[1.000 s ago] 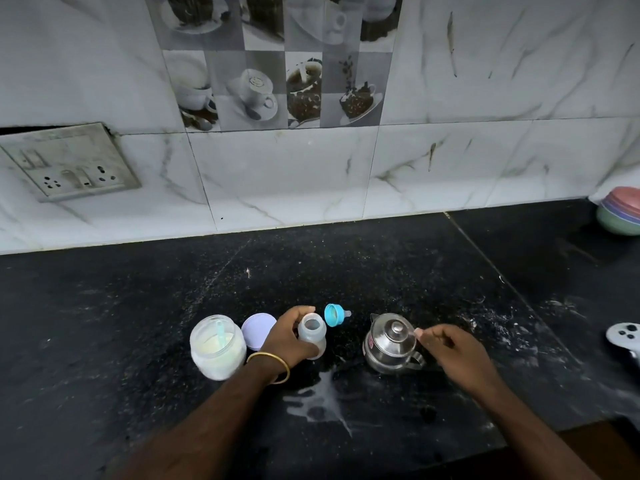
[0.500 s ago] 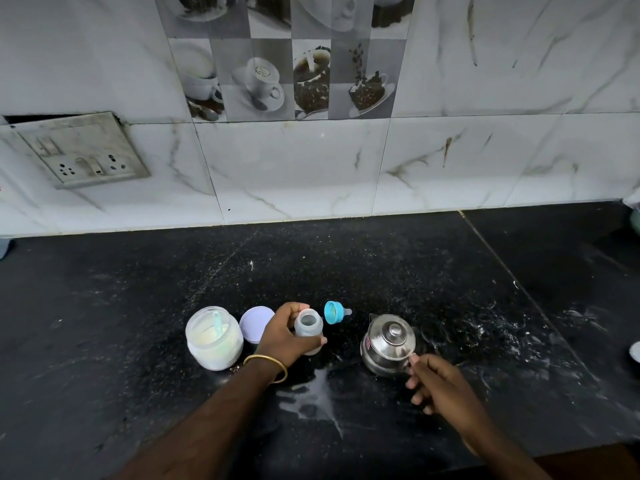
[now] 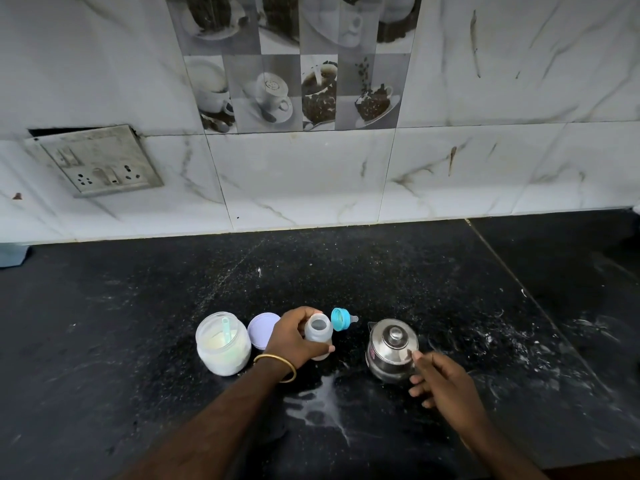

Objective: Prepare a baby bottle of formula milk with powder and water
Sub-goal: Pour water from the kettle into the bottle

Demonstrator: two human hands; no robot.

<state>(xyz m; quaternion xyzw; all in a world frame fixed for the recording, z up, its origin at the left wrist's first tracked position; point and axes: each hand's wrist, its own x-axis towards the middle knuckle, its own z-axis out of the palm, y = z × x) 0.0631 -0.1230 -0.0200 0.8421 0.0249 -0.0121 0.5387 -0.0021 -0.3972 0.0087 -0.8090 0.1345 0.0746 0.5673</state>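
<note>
Two hands work low in the frame over a dark desk (image 3: 433, 282). At lower centre the left hand (image 3: 294, 337) wraps its fingers round the open baby bottle (image 3: 318, 336), holding it upright on the desk; its grip is closed on the bottle. Just right of the bottle's mouth lies the blue teat cap (image 3: 341, 319), off the bottle. At lower right the right hand (image 3: 445, 386) reaches to the steel kettle (image 3: 391, 349), fingertips at its near side by the handle; the fingers are loosely bent, and I cannot tell whether they have hold of it. Left of the bottle stand the open powder jar (image 3: 223, 348), a scoop upright in it, and its lilac lid (image 3: 261, 330) lying flat between jar and hand. A white spill (image 3: 322, 407) marks the desk below the bottle.

Judging by this, the water step is in hand: the bottle is steadied and the kettle is about to be taken. Next the right hand must close firmly on the handle, lift, and bring the spout over the narrow mouth, pouring slowly while the left hand keeps the bottle upright.
</note>
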